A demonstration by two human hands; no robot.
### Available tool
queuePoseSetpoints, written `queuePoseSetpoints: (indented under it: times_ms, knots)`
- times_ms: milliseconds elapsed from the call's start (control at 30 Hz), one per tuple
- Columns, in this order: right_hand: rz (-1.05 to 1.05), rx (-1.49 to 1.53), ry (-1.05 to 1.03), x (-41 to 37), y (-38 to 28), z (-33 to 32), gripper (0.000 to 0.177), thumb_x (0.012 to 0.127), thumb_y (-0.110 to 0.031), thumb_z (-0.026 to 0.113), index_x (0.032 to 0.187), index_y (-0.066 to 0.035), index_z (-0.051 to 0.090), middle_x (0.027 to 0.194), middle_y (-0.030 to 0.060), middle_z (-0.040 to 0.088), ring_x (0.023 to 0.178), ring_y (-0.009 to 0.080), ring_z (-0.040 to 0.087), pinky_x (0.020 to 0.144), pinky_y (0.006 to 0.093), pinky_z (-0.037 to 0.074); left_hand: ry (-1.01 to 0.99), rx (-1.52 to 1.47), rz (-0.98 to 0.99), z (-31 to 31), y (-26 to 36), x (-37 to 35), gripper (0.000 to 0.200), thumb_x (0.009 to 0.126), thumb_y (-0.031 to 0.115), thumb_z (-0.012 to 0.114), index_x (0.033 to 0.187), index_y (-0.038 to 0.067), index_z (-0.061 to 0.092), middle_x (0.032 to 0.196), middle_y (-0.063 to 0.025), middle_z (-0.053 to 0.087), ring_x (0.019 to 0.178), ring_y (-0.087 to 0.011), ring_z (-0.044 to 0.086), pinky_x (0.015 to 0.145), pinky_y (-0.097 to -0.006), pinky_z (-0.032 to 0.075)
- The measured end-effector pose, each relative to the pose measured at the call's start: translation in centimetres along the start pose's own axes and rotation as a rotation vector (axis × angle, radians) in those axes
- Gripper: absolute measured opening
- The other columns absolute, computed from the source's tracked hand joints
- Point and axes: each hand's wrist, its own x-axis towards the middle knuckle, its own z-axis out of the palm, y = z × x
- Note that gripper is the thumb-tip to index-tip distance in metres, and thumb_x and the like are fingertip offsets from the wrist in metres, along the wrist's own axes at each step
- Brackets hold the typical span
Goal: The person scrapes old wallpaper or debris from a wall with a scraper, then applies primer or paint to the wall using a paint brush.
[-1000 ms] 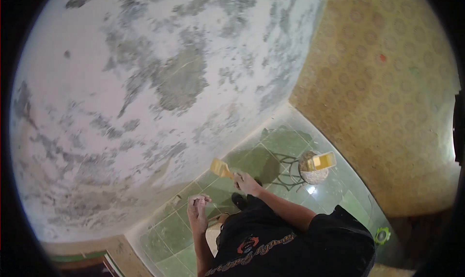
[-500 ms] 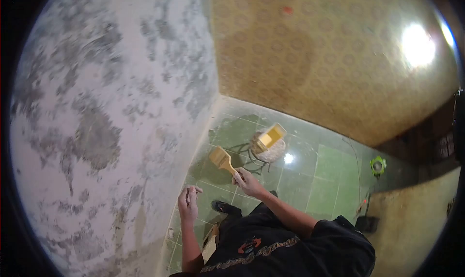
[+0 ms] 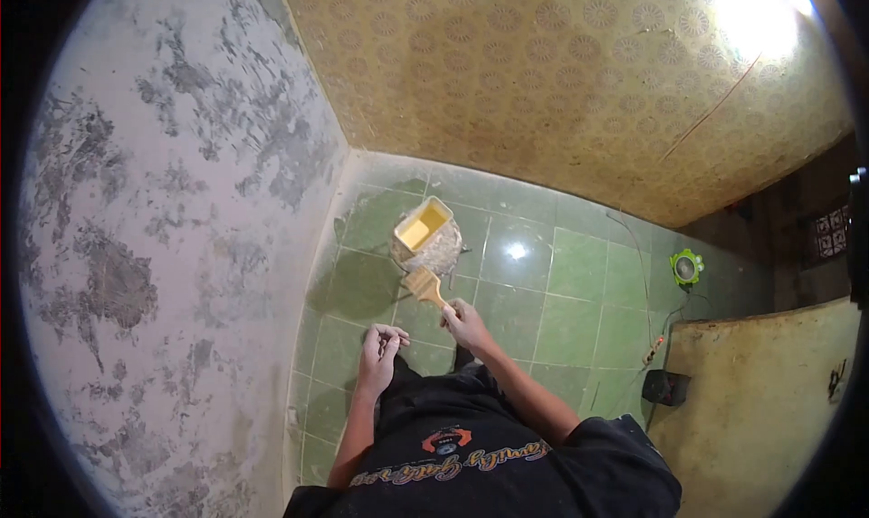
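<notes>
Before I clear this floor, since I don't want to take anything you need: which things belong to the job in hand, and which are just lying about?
In use:
brush, held in the right hand
yellow tub on the stool

Lying about:
green gadget on the tiles
black box by the low wall

Single head-worn camera with a wide fisheye, looking steeply down; yellow rectangular plastic tub [image 3: 424,225] lies just above frame centre, well below the lens; patchy grey-white plaster wall [image 3: 163,201] left of the tub; yellow patterned wallpapered wall [image 3: 543,74] beyond it; wearer's black printed shirt [image 3: 507,464] nearest, beneath the tub.
</notes>
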Motion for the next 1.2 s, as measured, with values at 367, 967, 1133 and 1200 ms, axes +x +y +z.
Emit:
queuePoseSetpoints:
  times_ms: [367,967,1133,1200]
  knots:
    - [-0.023,-0.297,0.165,8.9,-1.5,-4.4,0.030,0.098,-0.025,0.057,0.098,0.003,0.066,0.069,0.0116,0.061,0.063,0.0200,0.059,0.061,0.0360,0.047,0.037,0.057,-0.078,-2.5,-4.4,10.3,0.005,0.095,0.002,0.047,0.097,0.007,0.047,0.108,-0.0095,0.059,0.089,-0.0157,0.063,0.080,-0.0291,0.048]
    - [-0.295,-0.838,-0.056,30.3,2.7,-1.9,0.034,0.087,-0.013,0.066,0.121,-0.010,0.063,0.096,0.0117,0.063,0.093,0.0311,0.059,0.083,0.0419,0.050,0.121,0.024,-0.697,-2.3,-25.8,31.0,0.021,0.100,0.019,0.053,0.114,0.004,0.052,0.098,-0.0050,0.062,0.079,-0.0154,0.067,0.069,-0.0298,0.052]
    - [-0.181,-0.801,-0.019,31.1,3.4,-1.5,0.036,0.084,-0.011,0.068,0.120,-0.011,0.064,0.103,0.0100,0.063,0.095,0.0304,0.059,0.085,0.0419,0.049,0.217,-0.019,-0.764,-1.6,-28.7,31.9,0.023,0.104,0.026,0.048,0.116,0.007,0.051,0.104,-0.0048,0.065,0.084,-0.0130,0.066,0.068,-0.0292,0.050]
    - [-0.154,-0.802,-0.018,30.7,4.2,-1.7,0.038,0.084,-0.010,0.068,0.121,-0.012,0.064,0.104,0.0097,0.064,0.096,0.0301,0.059,0.086,0.0412,0.049,0.250,-0.042,-0.788,-1.4,-28.9,32.5,0.024,0.104,0.028,0.047,0.116,0.007,0.051,0.105,-0.0048,0.066,0.084,-0.0129,0.066,0.068,-0.0289,0.050]
